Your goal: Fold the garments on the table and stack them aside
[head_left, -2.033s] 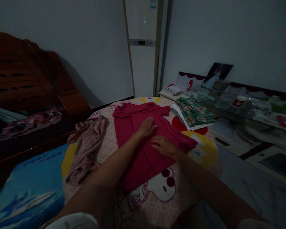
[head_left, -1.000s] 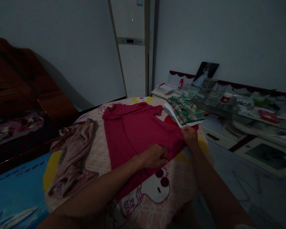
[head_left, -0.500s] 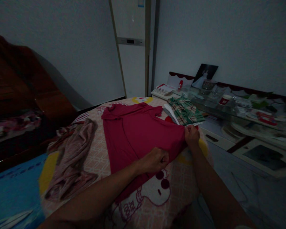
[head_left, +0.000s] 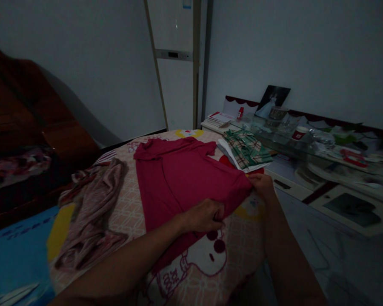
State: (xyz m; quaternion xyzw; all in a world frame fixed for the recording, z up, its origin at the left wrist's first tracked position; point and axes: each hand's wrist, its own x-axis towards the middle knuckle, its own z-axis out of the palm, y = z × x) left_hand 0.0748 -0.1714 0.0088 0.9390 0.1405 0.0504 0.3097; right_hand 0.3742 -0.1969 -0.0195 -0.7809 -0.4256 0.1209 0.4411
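A dark pink shirt [head_left: 191, 174] lies spread over a round surface covered with a patterned cloth [head_left: 242, 255]. My left hand [head_left: 206, 215] rests on the shirt near its front edge, fingers curled and closed on the fabric. At the shirt's right corner, my right hand [head_left: 262, 185] pinches the fabric between thumb and fingers. Just beyond that hand sits a folded stack with a green plaid garment [head_left: 247, 148] on top of white cloth. A crumpled brownish-pink garment [head_left: 95, 216] lies to the left of the shirt.
A low cabinet with a glass top [head_left: 274, 136] stands along the right wall, bearing a paper cup [head_left: 299, 133], a framed photo [head_left: 272, 101] and clutter. A tall white appliance [head_left: 175, 85] fills the corner. On the left is a wooden bench [head_left: 28, 106].
My right hand has shifted slightly right and down and turned at the shirt's corner, its grip changing. The left hand stays about where it was. The view has moved slightly.
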